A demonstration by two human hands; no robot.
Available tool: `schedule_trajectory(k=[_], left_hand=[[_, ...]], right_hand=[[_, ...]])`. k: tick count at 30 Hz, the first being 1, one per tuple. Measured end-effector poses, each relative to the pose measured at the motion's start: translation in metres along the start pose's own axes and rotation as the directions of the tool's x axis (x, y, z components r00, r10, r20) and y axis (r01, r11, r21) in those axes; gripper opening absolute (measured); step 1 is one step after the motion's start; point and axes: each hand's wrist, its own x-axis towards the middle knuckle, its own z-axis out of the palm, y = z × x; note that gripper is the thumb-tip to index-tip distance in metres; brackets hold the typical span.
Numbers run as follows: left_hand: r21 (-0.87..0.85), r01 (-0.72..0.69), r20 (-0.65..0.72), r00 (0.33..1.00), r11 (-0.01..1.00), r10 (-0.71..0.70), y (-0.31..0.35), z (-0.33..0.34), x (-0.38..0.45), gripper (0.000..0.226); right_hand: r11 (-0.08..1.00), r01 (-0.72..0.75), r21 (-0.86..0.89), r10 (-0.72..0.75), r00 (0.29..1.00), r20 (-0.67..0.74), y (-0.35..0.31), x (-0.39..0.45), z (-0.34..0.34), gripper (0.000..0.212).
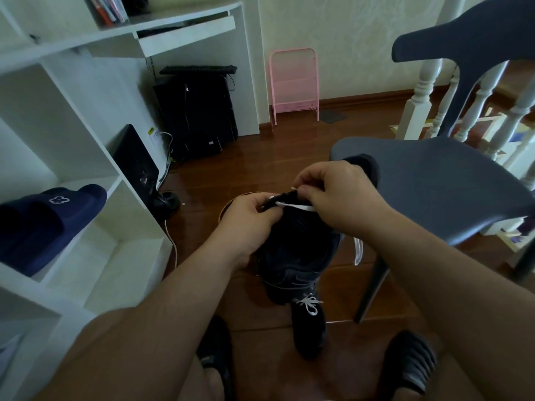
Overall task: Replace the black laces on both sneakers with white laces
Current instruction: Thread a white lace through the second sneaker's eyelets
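A: Start at the fingers. What are they doing?

B: The right hand (333, 195) has its fingers (311, 180) pinched shut on the tip of a white lace (298, 207), right at the top edge of a dark sneaker (295, 256). The left hand (246, 218) is curled closed around the sneaker's upper from the left side, thumb on top, gripping it and touching the lace where it crosses the opening.

A: Where is that sneaker?

B: Held up in both hands above the wooden floor (283, 146), its upper end at the hands and its lower end hanging toward the person. A loose stretch of the white lace dangles off its right side, just beside a leg of the grey chair (434, 180).

A: And the other one?

B: The second sneaker (308, 328) stands on the floor directly below the held one, between the person's two feet. It carries a white bow (309, 303) tied at its top.

A: What lies further out?

B: A white shelf unit (86, 175) on the left with a navy slipper (46, 221) on one shelf. Under the white tabletop (144, 30) beyond sits a black computer tower (197, 111), and a pink folding frame (295, 82) leans at the wall. White banister posts (422, 91) stand behind the chair.
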Motion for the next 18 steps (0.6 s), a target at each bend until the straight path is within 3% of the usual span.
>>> schedule_trajectory(k=[3, 7, 10, 13, 18], left_hand=[[-0.019, 0.0, 0.067, 0.998, 1.0, 0.001, 0.003, 0.0, -0.004, 0.021], [0.053, -0.077, 0.027, 0.997, 0.996, 0.076, 0.004, 0.003, -0.003, 0.022], [0.082, -0.112, 0.018, 0.994, 0.99, 0.111, 0.005, 0.006, -0.003, 0.023], [0.016, -0.081, -0.005, 0.997, 0.997, 0.081, 0.005, 0.009, -0.003, 0.022], [-0.111, -0.031, -0.014, 0.999, 0.993, 0.03, 0.006, 0.011, -0.003, 0.022]], right_hand=[[1.0, -0.028, -0.006, 0.028, 0.997, 0.068, 0.0, 0.0, -0.009, 0.011], [0.998, -0.032, 0.047, 0.028, 0.996, 0.084, 0.0, -0.002, -0.014, 0.011], [0.999, -0.03, -0.016, 0.031, 0.998, 0.054, -0.001, -0.004, -0.008, 0.009], [1.0, -0.019, -0.007, 0.019, 0.999, -0.036, -0.003, -0.005, -0.004, 0.01], [1.0, -0.017, 0.016, 0.018, 0.999, -0.051, -0.006, -0.005, -0.009, 0.022]])
